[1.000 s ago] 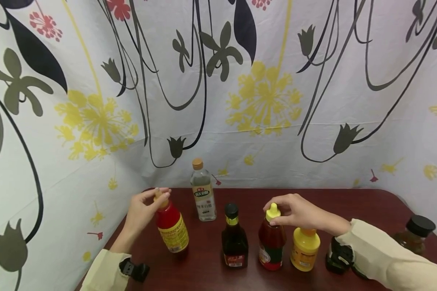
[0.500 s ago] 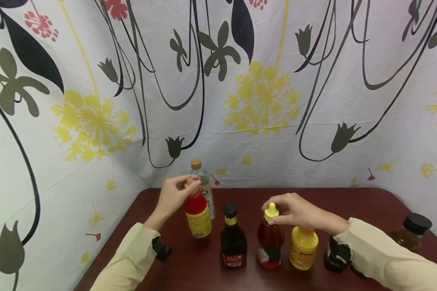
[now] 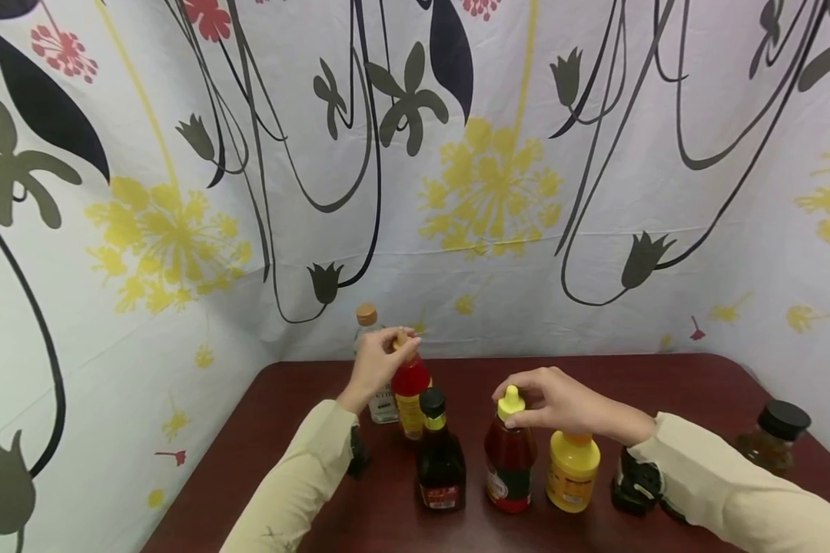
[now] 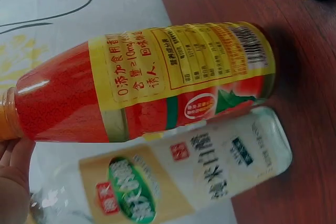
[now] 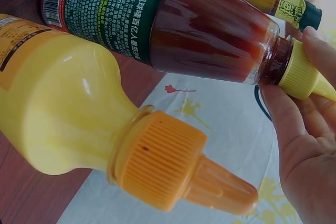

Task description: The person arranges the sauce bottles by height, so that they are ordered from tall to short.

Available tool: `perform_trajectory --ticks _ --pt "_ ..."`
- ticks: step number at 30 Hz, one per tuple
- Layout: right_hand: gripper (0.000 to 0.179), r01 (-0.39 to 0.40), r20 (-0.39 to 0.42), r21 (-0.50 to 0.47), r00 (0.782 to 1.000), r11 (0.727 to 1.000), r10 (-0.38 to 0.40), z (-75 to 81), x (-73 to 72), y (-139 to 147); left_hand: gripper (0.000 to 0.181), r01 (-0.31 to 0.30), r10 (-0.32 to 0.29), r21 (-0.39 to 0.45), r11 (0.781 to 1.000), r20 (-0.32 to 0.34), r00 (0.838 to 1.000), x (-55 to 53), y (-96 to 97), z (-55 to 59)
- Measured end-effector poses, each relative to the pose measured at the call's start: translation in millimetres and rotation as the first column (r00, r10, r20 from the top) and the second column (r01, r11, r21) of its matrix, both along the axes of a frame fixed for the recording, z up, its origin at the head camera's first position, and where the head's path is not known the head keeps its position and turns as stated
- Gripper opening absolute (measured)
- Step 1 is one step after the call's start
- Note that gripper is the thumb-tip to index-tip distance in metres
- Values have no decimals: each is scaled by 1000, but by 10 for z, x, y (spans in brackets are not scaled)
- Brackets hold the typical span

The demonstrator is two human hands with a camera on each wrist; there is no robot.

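Note:
My left hand (image 3: 376, 367) grips a red sauce bottle (image 3: 410, 376) with a yellow label by its orange top. Whether its base touches the table cannot be told. A clear white rice vinegar bottle (image 4: 205, 166) stands close beside it, partly hidden by the left hand in the head view. My right hand (image 3: 553, 399) pinches the yellow nozzle cap and neck of a dark red sauce bottle (image 3: 510, 461) with a green label, which stands upright. Right next to that is a yellow squeeze bottle (image 5: 73, 103) with an orange nozzle cap.
A dark sauce bottle (image 3: 440, 468) with a black cap stands between the two held bottles. At the far right is a jar (image 3: 768, 445) with a black lid (image 3: 783, 419), partly behind the right sleeve. A patterned cloth (image 3: 498, 292) hangs behind the dark red table (image 3: 249, 438).
My left hand has carried the red sauce bottle to the right, in front of the vinegar bottle and up near the dark sauce bottle. The right hand keeps its hold.

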State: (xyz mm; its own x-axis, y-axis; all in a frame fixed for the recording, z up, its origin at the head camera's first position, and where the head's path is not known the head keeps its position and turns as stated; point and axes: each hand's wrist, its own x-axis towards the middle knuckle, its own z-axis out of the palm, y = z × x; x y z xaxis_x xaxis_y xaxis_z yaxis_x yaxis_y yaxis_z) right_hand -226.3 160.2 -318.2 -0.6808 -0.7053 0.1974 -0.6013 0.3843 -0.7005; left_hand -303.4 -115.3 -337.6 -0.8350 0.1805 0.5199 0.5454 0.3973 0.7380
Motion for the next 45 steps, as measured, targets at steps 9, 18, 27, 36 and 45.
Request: perform_trajectory --ticks 9,18,27,36,45 --pt "28 4 -1 -9 1000 1000 -4 -5 -5 8 24 -11 7 -87 996 -45 999 -185 228 -77" --pt "28 3 17 -26 1000 1000 -3 -26 6 6 28 -45 47 -99 994 18 999 -233 325 -128" --pt "28 14 10 -13 1000 1000 -14 -10 8 -12 30 -91 96 -69 993 69 993 -265 293 -119" --pt "29 13 -2 -16 1000 1000 -13 -21 9 -14 31 -83 92 -70 994 127 988 -297 260 -142" --pt "29 1 -21 -17 1000 1000 -1 -33 10 -7 31 -58 75 -100 993 172 982 -285 276 -106"
